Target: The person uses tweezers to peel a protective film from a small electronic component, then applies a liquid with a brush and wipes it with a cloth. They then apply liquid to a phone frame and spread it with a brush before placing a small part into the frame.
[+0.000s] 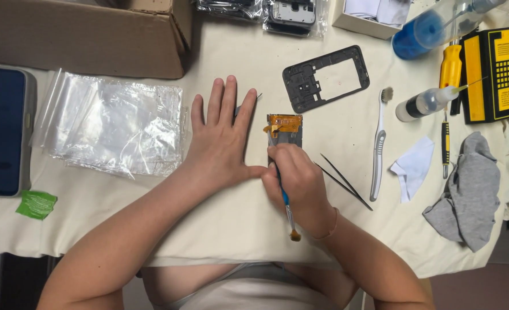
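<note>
My left hand (219, 142) lies flat on the cream cloth with fingers spread, its thumb reaching toward a small phone part (285, 129) with an orange flex strip on top. A thin metal tool tip (256, 96) pokes out from under its fingers. My right hand (298, 181) is closed around a blue-handled brush (286, 206), held like a pen with the bristle end pointing back at me and the other end pressed on the phone part.
A black phone frame (326, 77) lies beyond the part. Black tweezers (344, 181), a toothbrush (379, 146), a white wipe (413, 166), a grey rag (467, 192), yellow screwdrivers (448, 97), a squeeze bottle (429, 102) sit right. Clear bags (111, 126), a cardboard box (82, 34), a tablet (1, 129) sit left.
</note>
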